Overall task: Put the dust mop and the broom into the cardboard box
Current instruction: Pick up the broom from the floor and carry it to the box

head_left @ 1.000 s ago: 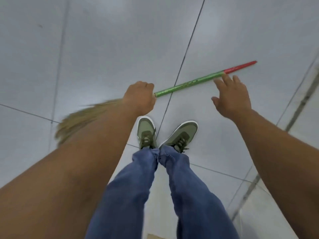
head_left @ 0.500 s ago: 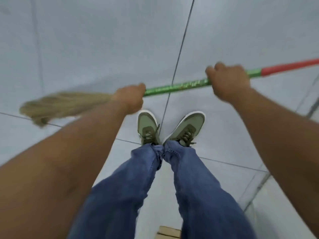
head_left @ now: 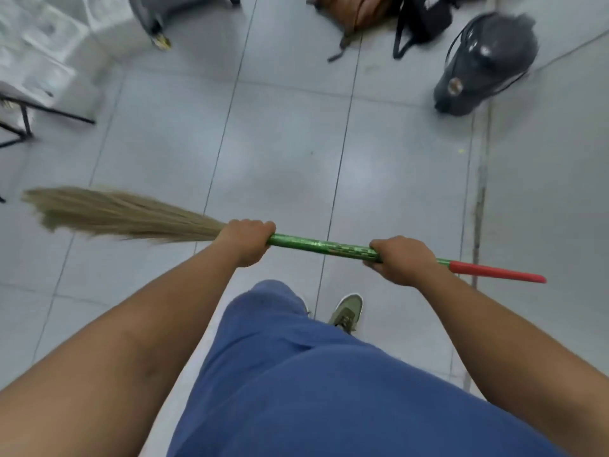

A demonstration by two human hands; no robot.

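The broom (head_left: 321, 246) hangs level above the tiled floor, held crosswise in front of me. Its straw bristles fan out to the left, its handle is shiny green, and a red end piece points right. My left hand (head_left: 245, 239) is closed around the handle where the bristles begin. My right hand (head_left: 400, 258) grips the green handle just before the red end. Neither a dust mop nor a cardboard box shows in this view.
A dark grey bin bag (head_left: 484, 64) stands at the far right. Brown and black bags (head_left: 389, 14) lie along the top edge. A black metal stand (head_left: 26, 117) and white furniture (head_left: 43, 37) sit at the upper left. My raised knee and one green shoe (head_left: 347, 311) fill the bottom.
My right hand closed on the handle and both hands lifted the broom off the floor. My head came up, so the far floor and bags now show.
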